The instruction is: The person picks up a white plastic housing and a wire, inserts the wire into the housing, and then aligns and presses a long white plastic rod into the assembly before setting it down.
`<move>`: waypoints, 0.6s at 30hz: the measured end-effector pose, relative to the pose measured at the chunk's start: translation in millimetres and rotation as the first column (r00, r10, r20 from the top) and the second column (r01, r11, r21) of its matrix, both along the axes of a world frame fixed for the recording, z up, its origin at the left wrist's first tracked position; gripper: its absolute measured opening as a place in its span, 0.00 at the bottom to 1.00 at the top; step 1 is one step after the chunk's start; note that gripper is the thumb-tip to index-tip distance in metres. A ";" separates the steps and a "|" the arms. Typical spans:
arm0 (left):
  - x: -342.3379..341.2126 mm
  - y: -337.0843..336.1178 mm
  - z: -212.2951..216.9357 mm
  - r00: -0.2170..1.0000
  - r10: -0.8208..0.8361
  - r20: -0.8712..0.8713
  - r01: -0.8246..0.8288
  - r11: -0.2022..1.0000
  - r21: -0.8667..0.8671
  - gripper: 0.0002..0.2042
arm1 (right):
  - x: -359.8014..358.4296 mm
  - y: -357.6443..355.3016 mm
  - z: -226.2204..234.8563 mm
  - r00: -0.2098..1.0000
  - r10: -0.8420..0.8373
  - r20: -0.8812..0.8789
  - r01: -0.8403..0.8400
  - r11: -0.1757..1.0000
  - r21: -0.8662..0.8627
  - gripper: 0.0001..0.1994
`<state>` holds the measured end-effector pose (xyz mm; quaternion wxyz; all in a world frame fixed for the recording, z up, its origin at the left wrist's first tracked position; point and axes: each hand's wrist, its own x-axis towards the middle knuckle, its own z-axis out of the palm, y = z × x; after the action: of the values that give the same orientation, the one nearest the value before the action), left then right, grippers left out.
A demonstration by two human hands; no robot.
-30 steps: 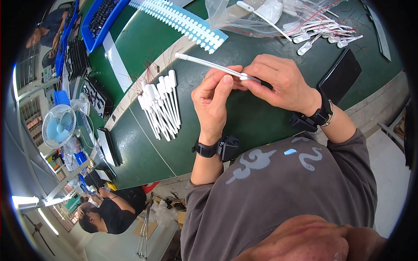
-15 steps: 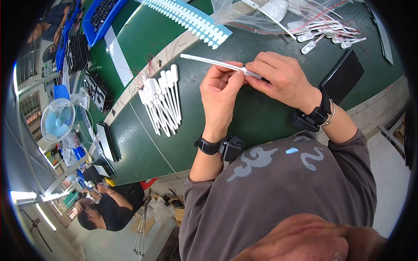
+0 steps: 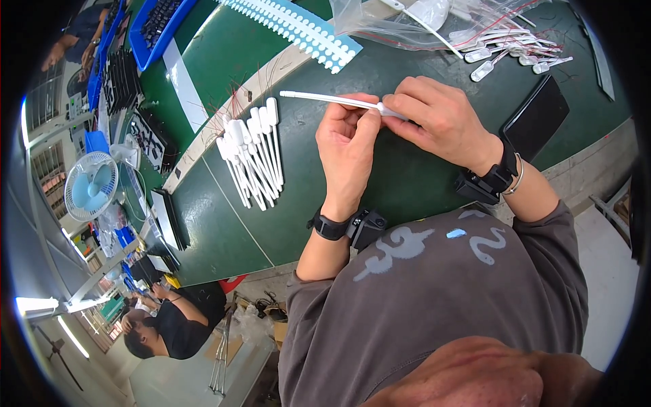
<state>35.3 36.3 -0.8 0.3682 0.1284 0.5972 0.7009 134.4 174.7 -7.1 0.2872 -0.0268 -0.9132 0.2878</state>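
Note:
Both my hands hold one slim white plastic stick (image 3: 319, 97) above the green table. My left hand (image 3: 347, 139) pinches it near the middle, and its thin end points out to the left. The wider end lies in the fingers of my right hand (image 3: 437, 119), which hide most of it. A bundle of white sticks with paddle-shaped heads (image 3: 254, 152) lies on the table left of my left hand, thin red wires by the heads. Beyond my right hand, white teardrop-shaped pieces with red wires (image 3: 505, 54) are heaped.
A black phone (image 3: 536, 119) lies right of my right hand. Behind are a clear plastic bag (image 3: 380, 27) and a light-blue sheet with white round tabs (image 3: 298, 34). At far left stand a blue bin (image 3: 146, 51) and a fan (image 3: 91, 186). Another person (image 3: 180, 322) sits at lower left.
My left hand and wrist have shifted slightly to the right. The stick stays in both hands at nearly the same place and angle.

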 end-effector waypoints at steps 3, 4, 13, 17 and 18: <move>1.7 0.7 -0.7 0.999 0.013 -0.045 -0.013 1.000 -0.015 0.07 | 0.0 -0.1 -0.2 1.000 0.002 0.006 -0.002 1.000 -0.010 0.12; 2.5 1.3 0.1 0.998 0.022 -0.063 -0.024 0.999 -0.023 0.07 | 0.5 -0.7 -0.5 1.000 0.006 0.011 -0.006 1.000 -0.017 0.12; -3.1 -2.6 -10.6 0.985 0.021 -0.171 -0.021 1.000 0.001 0.04 | 0.2 -7.3 -3.5 0.995 0.090 0.037 -0.082 0.979 -0.185 0.11; 1.7 0.0 -6.6 0.972 0.053 -0.230 -0.050 0.999 0.018 0.07 | 0.7 -8.8 -2.0 0.983 0.146 0.113 -0.069 0.858 -0.509 0.09; 2.4 1.9 -4.2 0.970 0.068 -0.235 -0.063 0.998 0.029 0.08 | 0.6 -8.2 -1.1 0.975 0.168 0.142 -0.042 0.778 -0.627 0.08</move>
<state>37.7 38.1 -4.9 0.2700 0.1949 0.6329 0.6989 135.1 166.5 -8.2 0.1572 -0.0959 -0.7908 0.5837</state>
